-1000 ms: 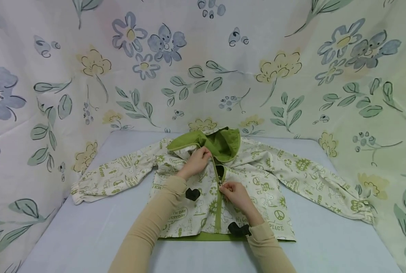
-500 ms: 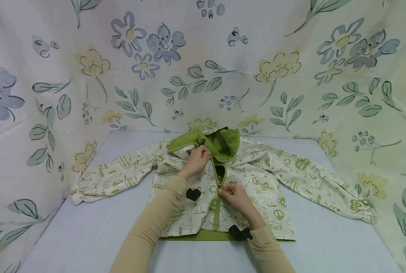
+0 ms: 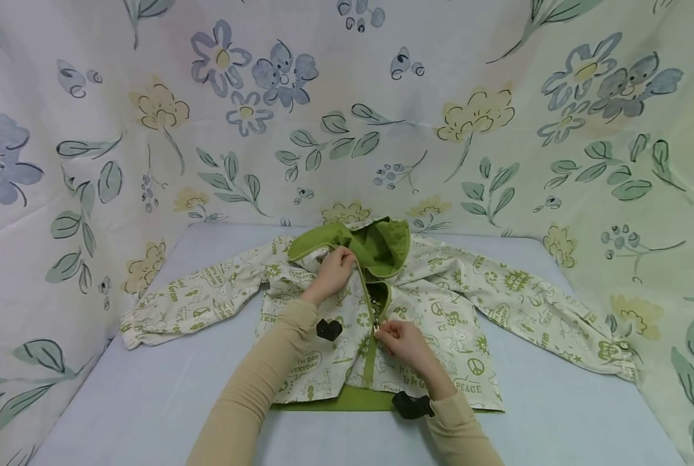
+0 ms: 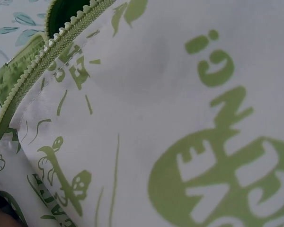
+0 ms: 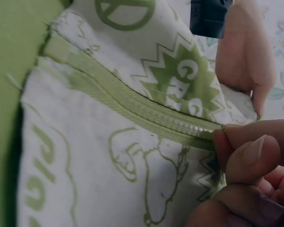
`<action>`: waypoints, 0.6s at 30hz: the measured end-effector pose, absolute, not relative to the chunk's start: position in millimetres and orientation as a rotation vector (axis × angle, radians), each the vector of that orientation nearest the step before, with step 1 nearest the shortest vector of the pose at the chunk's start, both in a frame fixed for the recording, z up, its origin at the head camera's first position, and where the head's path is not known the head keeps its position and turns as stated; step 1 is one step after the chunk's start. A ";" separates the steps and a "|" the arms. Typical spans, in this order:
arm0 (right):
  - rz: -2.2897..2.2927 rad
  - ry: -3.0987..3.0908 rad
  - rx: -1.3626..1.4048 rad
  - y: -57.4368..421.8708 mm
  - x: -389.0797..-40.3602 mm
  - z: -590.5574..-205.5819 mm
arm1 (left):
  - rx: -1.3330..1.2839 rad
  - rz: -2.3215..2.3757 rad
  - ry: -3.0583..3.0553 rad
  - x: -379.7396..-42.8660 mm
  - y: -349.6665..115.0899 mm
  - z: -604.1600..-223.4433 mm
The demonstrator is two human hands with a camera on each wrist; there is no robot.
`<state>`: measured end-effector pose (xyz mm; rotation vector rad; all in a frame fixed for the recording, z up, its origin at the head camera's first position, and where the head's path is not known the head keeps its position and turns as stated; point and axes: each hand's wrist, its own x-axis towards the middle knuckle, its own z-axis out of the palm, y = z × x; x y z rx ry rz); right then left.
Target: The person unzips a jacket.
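A hooded jacket (image 3: 469, 336), white with green print, lies front up with both sleeves spread and its green-lined hood (image 3: 390, 243) at the far end. My left hand (image 3: 331, 275) pinches the front edge near the collar, just left of the zipper's upper end. Lower on the front, my right hand (image 3: 405, 343) pinches the small pull of the zipper (image 5: 180, 124) between thumb and forefinger. Above that pull the zipper teeth are parted; below it they run joined toward the hem. The left wrist view is filled mostly by printed cloth and a green toothed edge.
The jacket rests on a pale table (image 3: 195, 401). Flowered cloth (image 3: 347, 129) hangs behind it and along both sides. A black wrist strap piece (image 3: 329, 329) shows by the left forearm, another (image 3: 411, 406) by the right.
My right hand has slid slightly toward the hem with the zipper pull, and the gap above has widened. The hem's middle has bunched upward, showing more green lining. My left hand shifted slightly up and left.
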<state>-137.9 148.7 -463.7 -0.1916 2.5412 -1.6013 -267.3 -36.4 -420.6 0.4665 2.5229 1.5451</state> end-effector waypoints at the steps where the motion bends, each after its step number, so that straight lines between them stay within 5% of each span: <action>1: -1.609 2.534 -0.184 148.5 -137.0 -464.2 | 0.462 1.545 2.526 -267.5 -36.5 -420.1; 18: -1.639 2.459 -0.184 145.9 -120.7 -454.0 | 0.407 1.594 2.532 -270.5 -39.3 -416.7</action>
